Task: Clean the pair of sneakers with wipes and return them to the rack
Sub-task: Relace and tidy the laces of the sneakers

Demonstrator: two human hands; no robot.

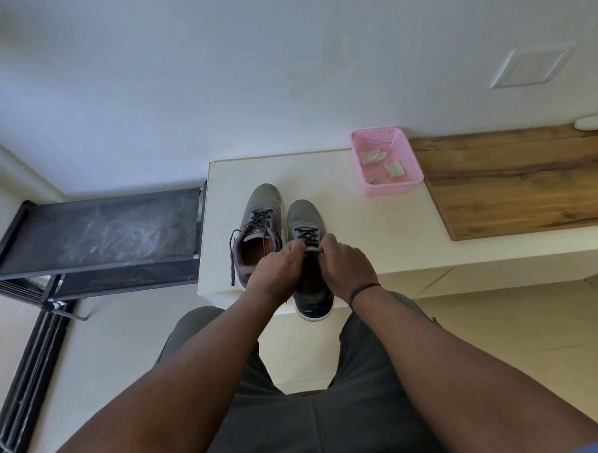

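Both arms stretched forward; left hand [275, 266] and right hand [343, 262] curled, knuckles nearly meeting, pinching.

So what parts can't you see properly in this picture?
- Head view: the right shoe's tongue and opening are covered by the left hand and right hand.
- Whether the fingers pinch laces or the tongue: hidden under the knuckles.
- The rack's lower shelves: hidden under its top shelf.
- The crumpled bits in the pink basket: too small to tell.
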